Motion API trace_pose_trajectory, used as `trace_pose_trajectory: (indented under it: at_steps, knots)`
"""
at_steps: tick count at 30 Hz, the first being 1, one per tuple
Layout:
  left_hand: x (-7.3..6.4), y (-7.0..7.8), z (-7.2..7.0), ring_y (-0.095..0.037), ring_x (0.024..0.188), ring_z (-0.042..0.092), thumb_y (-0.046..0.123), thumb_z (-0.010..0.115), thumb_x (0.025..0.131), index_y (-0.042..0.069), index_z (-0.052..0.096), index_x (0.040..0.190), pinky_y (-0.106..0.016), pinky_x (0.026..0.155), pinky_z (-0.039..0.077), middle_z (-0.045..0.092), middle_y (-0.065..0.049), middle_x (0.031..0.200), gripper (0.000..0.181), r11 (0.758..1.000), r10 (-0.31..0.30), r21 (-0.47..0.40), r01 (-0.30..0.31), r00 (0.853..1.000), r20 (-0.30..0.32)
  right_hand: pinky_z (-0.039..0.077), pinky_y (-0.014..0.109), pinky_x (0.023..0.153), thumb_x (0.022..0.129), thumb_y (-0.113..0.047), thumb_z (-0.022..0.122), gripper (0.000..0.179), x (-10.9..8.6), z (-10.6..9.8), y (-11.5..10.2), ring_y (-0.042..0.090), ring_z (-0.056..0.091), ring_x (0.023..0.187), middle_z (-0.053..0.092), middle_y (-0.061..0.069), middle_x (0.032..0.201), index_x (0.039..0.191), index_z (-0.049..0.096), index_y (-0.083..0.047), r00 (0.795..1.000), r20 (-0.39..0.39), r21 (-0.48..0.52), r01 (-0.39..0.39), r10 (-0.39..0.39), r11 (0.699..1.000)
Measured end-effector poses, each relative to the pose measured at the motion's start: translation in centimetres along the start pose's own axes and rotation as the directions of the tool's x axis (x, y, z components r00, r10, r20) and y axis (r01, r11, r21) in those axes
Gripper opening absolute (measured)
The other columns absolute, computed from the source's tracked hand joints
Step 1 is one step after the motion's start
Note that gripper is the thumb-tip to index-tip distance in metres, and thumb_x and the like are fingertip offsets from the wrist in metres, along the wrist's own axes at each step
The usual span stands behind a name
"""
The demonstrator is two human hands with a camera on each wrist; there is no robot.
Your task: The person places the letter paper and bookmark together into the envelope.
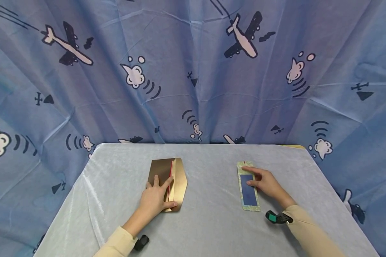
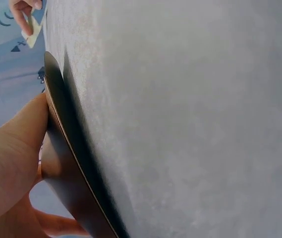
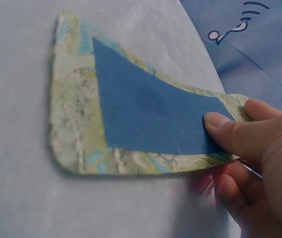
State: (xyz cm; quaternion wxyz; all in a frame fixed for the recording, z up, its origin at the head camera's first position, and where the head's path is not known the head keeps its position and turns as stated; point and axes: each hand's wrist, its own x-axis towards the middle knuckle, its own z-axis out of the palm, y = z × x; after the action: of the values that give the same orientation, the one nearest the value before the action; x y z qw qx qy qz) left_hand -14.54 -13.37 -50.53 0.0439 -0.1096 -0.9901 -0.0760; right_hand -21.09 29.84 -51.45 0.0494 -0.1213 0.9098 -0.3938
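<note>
In the head view, my left hand (image 1: 155, 200) lies on a shiny gold envelope (image 1: 180, 178), its fingers spread over the pocket and the thumb on the flap. A thin red strip (image 1: 171, 173) shows along the envelope's mouth. From the left wrist, the envelope's dark edge (image 2: 76, 183) stands slightly off the cloth with the thumb against it. My right hand (image 1: 267, 182) pinches a bookmark (image 1: 249, 192) between thumb and fingers. The bookmark has a pale green patterned border and a blue panel (image 3: 150, 109). Beneath it hangs a red tassel (image 3: 212, 181), partly hidden by the hand.
A pale grey cloth (image 1: 209, 221) covers the table, with bare cloth between the two hands. Behind hangs a blue curtain (image 1: 180, 53) printed with planes and clouds. At the back right corner, a yellow edge (image 1: 294, 146) peeks out.
</note>
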Motion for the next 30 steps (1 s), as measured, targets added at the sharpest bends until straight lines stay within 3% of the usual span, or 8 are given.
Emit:
trace_pose_trajectory:
  at_steps: [12,30]
  knots:
    - [0.0,-0.1,0.0,-0.059,0.105,0.061,0.069,0.079,0.063,0.027,0.050,0.145,-0.050,0.064,0.058,0.051,-0.037,0.138,0.096,1.000,0.011,-0.012,-0.011,1.000,-0.011,0.036,0.024,0.049,0.085,-0.015,0.076,0.057,0.2,-0.9,-1.0,0.003,0.036,0.055,0.041,-0.003,0.071,0.139,0.058,-0.013,0.999,-0.027,0.046,0.042,-0.040,0.998]
    - [-0.2,0.0,-0.2,-0.059,0.103,0.062,0.067,0.079,0.064,0.026,0.051,0.145,-0.050,0.063,0.058,0.052,-0.038,0.137,0.095,1.000,0.017,-0.013,-0.017,1.000,-0.017,0.031,0.024,0.047,0.085,-0.020,0.076,0.053,0.4,0.4,-2.3,0.004,0.032,0.051,0.038,-0.005,0.063,0.136,0.062,-0.019,1.000,-0.020,0.101,0.010,-0.008,0.995]
